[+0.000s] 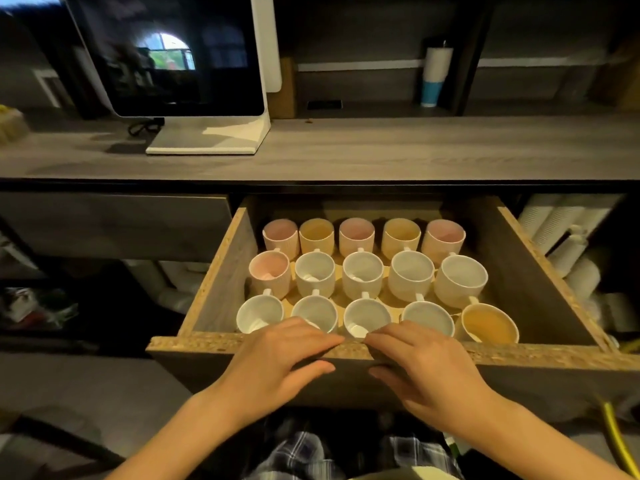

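A wooden drawer [540, 353] stands pulled out below the grey counter. Inside are several mugs in three rows: pink and yellow ones at the back, white mugs [410, 275] in the middle, and a yellow mug [488, 325] at the front right. My left hand [277, 358] and my right hand [426, 365] both lie on the drawer's front edge near its middle. The fingers reach over the top of the panel and the thumbs sit on its outer face, so each hand pinches the edge.
A white-framed monitor [173, 57] stands on the counter [381, 150] at the back left. A white and blue tumbler [434, 76] sits on a shelf behind. Stacked paper cups [554, 223] fill the space right of the drawer. A yellow hose [616, 434] shows at lower right.
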